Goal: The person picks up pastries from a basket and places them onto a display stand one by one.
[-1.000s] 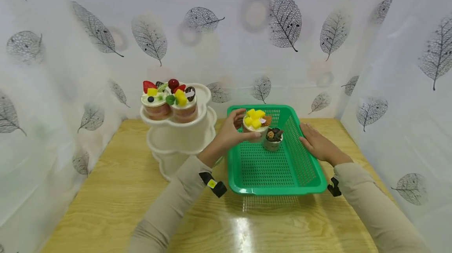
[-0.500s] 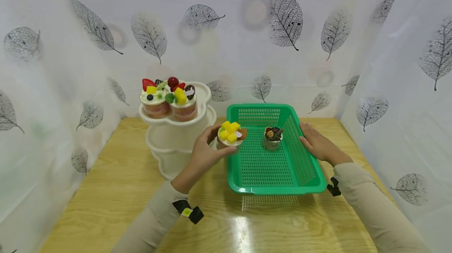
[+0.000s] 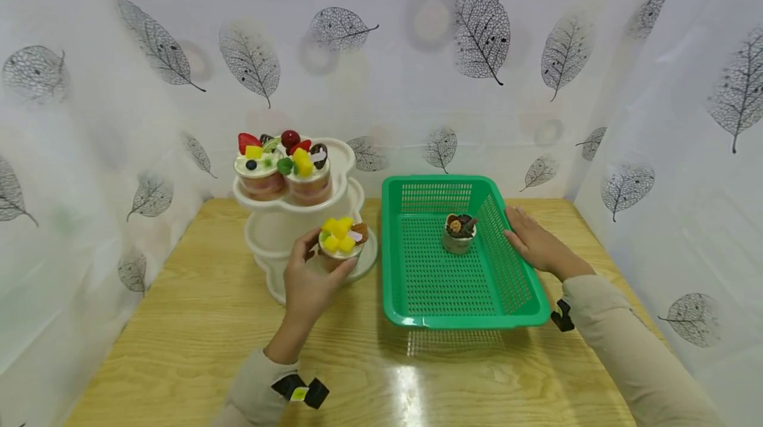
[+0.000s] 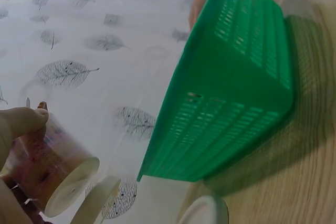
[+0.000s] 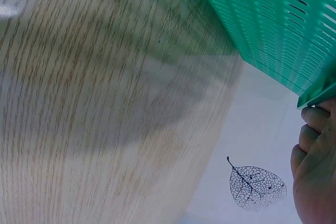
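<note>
In the head view my left hand (image 3: 310, 275) holds a dessert cup (image 3: 338, 241) topped with yellow fruit cubes and a brown biscuit. Its thumb and fingers lie around the cup's sides. The left wrist view shows the cup's pale base (image 4: 73, 187) tilted, apart from the stand edge nearby. Just behind the cup rises a cream tiered stand (image 3: 274, 232) with petal-shaped trays; the cup hides part of its lower tiers. At the right, my right hand (image 3: 539, 241) rests on the rim of a green plastic basket (image 3: 467, 321), fingers fairly straight.
Two fruit-topped dessert cups, one with a strawberry (image 3: 260, 182) and one with a mint leaf (image 3: 308, 185), stand on the top tier. A chocolate-topped cup (image 3: 457, 241) sits inside the basket. A leaf-printed curtain (image 3: 393, 83) surrounds the wooden table (image 3: 197, 347).
My left hand has carried the yellow-fruit dessert cup leftward, out from over the basket to in front of the stand. The right hand has stayed on the basket rim.
</note>
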`<action>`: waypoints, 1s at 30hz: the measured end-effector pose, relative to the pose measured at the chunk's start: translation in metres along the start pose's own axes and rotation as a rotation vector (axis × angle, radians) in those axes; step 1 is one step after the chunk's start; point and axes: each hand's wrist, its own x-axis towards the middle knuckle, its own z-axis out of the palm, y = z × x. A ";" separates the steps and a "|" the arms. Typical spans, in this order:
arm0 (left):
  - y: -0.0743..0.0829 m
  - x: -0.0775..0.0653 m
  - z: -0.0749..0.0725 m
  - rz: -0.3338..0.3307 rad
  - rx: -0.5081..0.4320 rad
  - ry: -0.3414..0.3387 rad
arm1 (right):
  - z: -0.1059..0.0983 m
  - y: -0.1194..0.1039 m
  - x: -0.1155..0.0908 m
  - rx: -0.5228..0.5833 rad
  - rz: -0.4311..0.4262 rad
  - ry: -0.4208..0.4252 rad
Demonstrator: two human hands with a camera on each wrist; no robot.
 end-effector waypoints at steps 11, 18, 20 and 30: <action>-0.016 0.004 -0.003 0.067 0.045 0.229 | 0.000 0.001 0.000 0.001 0.003 -0.005; -0.023 0.012 0.005 0.037 0.006 0.309 | 0.000 0.001 0.000 -0.005 0.009 -0.007; -0.023 0.014 0.006 0.038 -0.001 0.324 | 0.000 0.001 0.000 -0.008 0.009 -0.009; -0.014 0.024 0.009 0.053 -0.015 0.306 | -0.001 0.000 -0.001 0.001 0.024 -0.026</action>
